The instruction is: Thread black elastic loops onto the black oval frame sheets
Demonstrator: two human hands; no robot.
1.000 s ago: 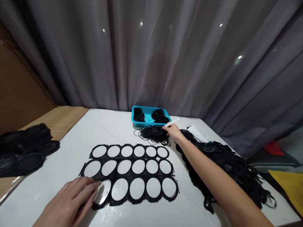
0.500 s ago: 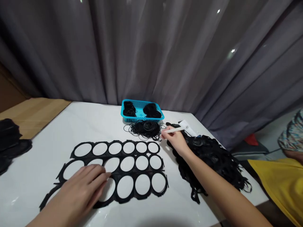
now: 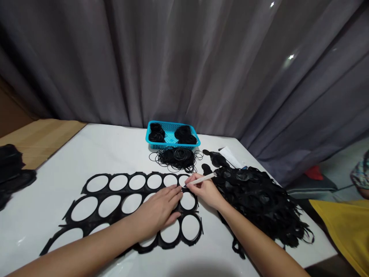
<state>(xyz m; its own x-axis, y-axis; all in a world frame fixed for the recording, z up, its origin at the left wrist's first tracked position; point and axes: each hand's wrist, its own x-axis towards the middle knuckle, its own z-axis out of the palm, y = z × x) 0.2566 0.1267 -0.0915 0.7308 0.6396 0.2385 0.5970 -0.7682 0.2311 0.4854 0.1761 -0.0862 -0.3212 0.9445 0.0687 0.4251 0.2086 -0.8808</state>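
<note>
The black lattice [image 3: 122, 192], pierced by three rows of round openings, lies flat on the white tabletop [image 3: 121, 146] at the near side, its lower left part hidden by a forearm. The left hand [image 3: 158, 211] rests palm down across it towards the right end, fingers stretched forward and lying close together, the thumb set apart from them. Just beyond, the right hand [image 3: 203, 189] pinches a slim white stick [image 3: 203, 178] between thumb and fingers (it is held much like a pen), with the lower end at the last opening of the far row; whether that end touches the lattice, I cannot tell.

To the right, partly behind the right forearm, spreads a tangled heap of black scraps [image 3: 259, 200]. A small black disc [image 3: 206, 169] lies near its upper left edge. At the far left sit stacked black pieces [image 3: 13, 169], cut off by the frame.

Farther back, a loose pile of thin black rings [image 3: 178, 157] lies just in front of a blue perforated plastic basket [image 3: 173, 145]. Inside the basket are two black bundles, one at the left end and one at the right, with its bare floor showing between them. A grey curtain [image 3: 178, 69] hangs behind.
</note>
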